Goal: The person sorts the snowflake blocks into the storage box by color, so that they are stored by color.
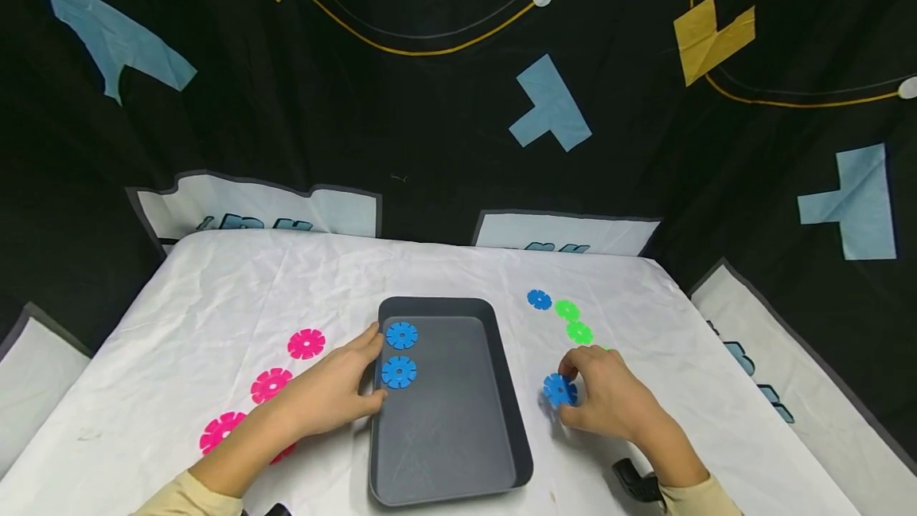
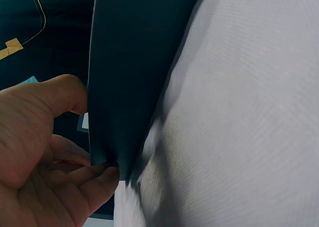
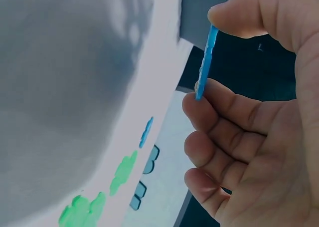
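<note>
A dark grey rectangular tray [image 1: 451,428] lies on the white cloth with two blue notched discs, an upper disc [image 1: 401,335] and a lower disc [image 1: 399,373], along its left side. My left hand [image 1: 337,388] holds the tray's left edge; in the left wrist view its fingertips [image 2: 107,179] curl at the corner and the thumb touches the rim. To the right of the tray, my right hand [image 1: 609,396] pinches another blue notched disc [image 1: 559,390] by its edges between thumb and fingers. Seen edge-on in the right wrist view, this disc [image 3: 205,65] is thin.
Several pink notched discs [image 1: 306,344] lie left of the tray, partly behind my left forearm. Beyond my right hand are a blue disc [image 1: 540,299] and green discs [image 1: 567,310]. A black patterned curtain [image 1: 430,142] hangs behind the table.
</note>
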A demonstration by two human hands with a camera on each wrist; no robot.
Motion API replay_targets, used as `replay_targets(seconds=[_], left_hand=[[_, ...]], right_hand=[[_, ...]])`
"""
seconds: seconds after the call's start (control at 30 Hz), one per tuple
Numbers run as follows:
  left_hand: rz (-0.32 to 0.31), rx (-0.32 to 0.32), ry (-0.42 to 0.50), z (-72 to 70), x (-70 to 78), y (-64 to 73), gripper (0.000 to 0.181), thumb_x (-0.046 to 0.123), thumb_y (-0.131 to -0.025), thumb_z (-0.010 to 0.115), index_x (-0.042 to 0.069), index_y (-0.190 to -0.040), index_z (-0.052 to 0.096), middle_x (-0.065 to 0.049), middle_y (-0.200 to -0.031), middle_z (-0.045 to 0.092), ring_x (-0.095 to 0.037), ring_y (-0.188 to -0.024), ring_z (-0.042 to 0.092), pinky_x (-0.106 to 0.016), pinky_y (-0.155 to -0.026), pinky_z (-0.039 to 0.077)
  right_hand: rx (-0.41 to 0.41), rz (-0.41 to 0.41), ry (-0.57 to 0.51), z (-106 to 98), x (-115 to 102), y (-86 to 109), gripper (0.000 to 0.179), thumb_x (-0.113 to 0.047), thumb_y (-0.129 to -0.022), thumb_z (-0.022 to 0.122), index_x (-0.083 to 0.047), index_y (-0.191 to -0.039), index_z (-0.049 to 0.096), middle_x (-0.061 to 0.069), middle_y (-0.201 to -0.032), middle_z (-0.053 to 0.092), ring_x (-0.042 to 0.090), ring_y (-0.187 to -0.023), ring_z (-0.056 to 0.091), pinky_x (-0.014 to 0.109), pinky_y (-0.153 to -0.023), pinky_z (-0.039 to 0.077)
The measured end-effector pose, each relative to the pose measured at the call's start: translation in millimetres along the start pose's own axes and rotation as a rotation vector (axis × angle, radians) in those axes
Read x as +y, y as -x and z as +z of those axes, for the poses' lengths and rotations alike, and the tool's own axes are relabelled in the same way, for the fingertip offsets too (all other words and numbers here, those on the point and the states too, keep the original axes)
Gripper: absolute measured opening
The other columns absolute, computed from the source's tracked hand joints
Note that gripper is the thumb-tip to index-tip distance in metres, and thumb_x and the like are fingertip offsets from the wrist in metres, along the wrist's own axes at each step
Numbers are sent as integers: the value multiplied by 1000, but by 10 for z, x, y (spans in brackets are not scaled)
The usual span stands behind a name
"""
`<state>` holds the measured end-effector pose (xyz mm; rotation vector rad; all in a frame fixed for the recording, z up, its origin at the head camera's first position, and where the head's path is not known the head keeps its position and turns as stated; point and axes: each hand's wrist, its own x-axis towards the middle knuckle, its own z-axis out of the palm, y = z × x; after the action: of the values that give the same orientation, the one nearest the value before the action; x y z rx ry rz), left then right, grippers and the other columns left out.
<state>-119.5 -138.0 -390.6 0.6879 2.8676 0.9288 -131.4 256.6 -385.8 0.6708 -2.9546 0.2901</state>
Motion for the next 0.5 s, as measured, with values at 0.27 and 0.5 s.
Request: replay_targets(seconds=[0.27, 0.5], left_hand=[[-3, -1, 3, 1, -6, 2, 84, 24, -82, 74, -10, -145, 33, -23, -156, 25, -36, -140, 31, -47, -105, 39], [-3, 5, -8, 5, -13, 10, 84, 25, -82, 74, -10, -145, 33, -24, -155, 26, -37, -140, 31, -47, -106, 38]], right_hand=[[64, -79, 20, -64, -110, -89, 35, -32, -61, 79, -21, -89, 62, -16, -82, 55, 7, -83, 49, 35, -82, 40], [91, -136, 25, -133, -256, -174, 34, -31, -60, 78, -21, -88, 61, -16, -81, 55, 5, -83, 49, 32, -80, 39]])
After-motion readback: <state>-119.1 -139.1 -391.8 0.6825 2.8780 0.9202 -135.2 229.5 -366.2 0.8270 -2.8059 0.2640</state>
